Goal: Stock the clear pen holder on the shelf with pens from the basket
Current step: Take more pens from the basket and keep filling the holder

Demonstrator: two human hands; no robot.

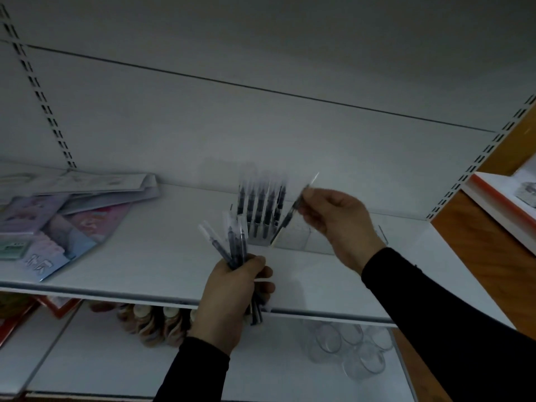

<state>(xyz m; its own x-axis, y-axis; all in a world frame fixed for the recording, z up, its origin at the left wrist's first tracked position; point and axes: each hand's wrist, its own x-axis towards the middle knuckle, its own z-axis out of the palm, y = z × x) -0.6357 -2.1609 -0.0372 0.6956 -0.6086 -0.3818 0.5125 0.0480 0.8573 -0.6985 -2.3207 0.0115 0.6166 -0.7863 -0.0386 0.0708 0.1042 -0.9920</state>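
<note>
Your left hand [235, 288], low at centre frame, grips a bundle of pens [232, 245] fanned upward over the white shelf [139, 256]. Your right hand [336, 219], right of centre, pinches a single pen [285, 219], tilted, its lower tip at the clear pen holder [295, 239], where a row of dark pens [261, 210] stands upright. Stationery packets [58, 210] lie at left.
</note>
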